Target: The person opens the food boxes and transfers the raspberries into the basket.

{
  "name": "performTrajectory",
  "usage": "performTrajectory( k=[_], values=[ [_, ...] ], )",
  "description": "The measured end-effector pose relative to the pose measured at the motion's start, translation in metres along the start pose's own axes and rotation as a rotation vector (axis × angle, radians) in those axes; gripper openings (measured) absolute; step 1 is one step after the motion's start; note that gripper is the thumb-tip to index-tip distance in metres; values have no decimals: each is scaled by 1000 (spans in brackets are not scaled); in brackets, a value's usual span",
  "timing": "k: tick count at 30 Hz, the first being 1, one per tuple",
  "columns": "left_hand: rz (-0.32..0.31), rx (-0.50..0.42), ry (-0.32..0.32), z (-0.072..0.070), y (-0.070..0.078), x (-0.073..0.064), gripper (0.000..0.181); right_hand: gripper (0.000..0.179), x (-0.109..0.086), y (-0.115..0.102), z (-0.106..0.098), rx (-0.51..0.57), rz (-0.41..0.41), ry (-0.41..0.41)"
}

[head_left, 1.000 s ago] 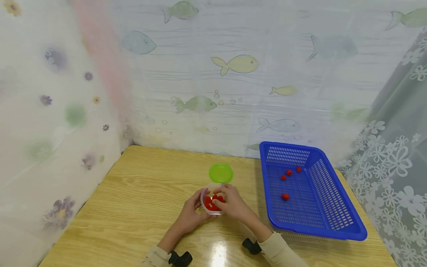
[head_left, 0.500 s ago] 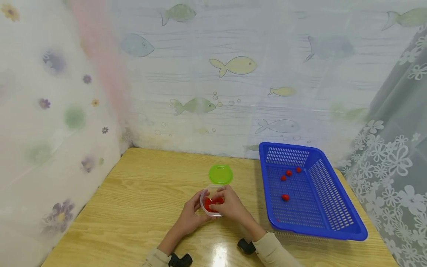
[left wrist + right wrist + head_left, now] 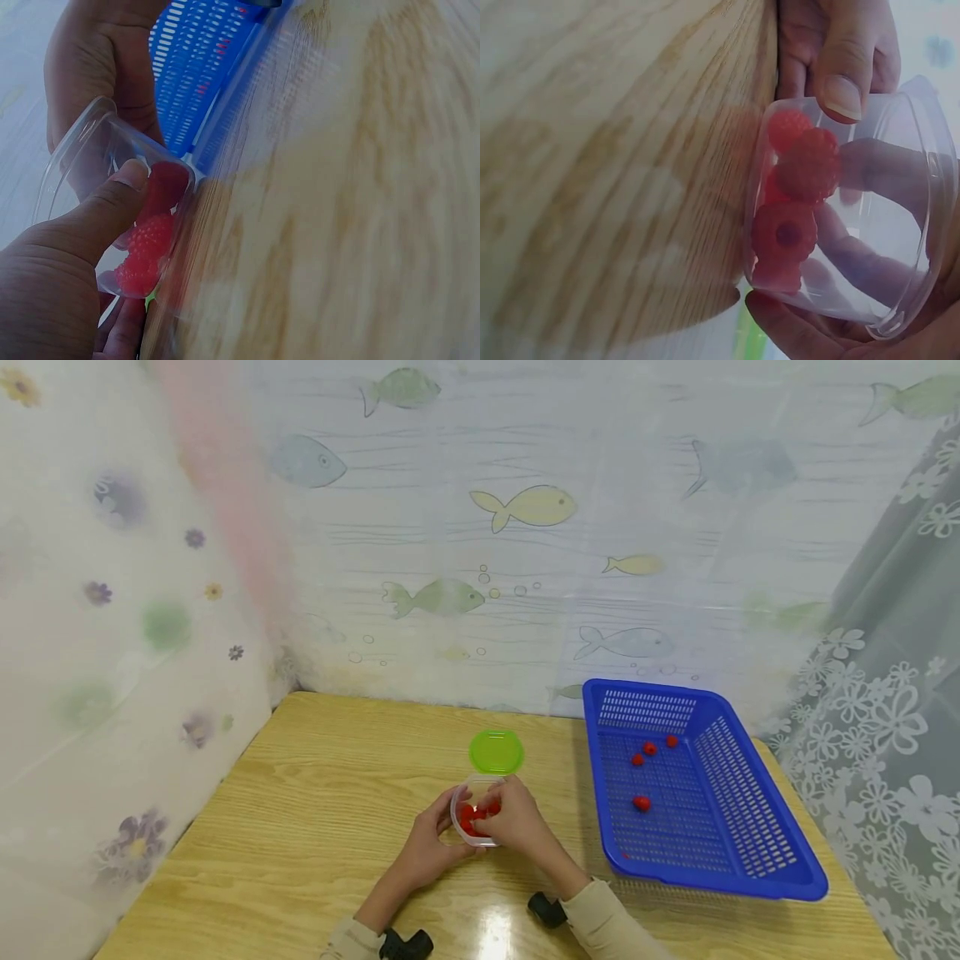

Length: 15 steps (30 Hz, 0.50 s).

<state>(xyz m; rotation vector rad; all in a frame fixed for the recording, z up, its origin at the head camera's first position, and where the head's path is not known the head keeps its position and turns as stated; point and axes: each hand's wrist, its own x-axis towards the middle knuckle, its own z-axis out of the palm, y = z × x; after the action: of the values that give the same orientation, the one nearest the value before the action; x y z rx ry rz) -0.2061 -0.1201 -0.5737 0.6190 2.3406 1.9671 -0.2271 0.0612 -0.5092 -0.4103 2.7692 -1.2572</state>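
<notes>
Fingers of the left hand (image 3: 429, 847) curl round a clear plastic container (image 3: 889, 327) of red raspberries (image 3: 810, 161) on the wood-grain tabletop (image 3: 315, 777); those of the right hand (image 3: 522, 821) reach inside, though whether they pinch one I cannot tell. Pale fish-printed sheeting (image 3: 450, 502) hangs behind. The head view alone shows the rounded green plastic lid (image 3: 497, 752) whole; the right wrist view alone, a dark hollow in one contained raspberry.

Printed curtains (image 3: 487, 543) enclose this indoor work corner.
</notes>
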Motion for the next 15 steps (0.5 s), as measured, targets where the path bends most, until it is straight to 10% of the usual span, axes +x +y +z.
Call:
performTrajectory(
  k=[15],
  values=[
    [2, -7, -4, 0, 0, 1, 89, 28, 4, 0, 2, -18, 3, 57]
  ],
)
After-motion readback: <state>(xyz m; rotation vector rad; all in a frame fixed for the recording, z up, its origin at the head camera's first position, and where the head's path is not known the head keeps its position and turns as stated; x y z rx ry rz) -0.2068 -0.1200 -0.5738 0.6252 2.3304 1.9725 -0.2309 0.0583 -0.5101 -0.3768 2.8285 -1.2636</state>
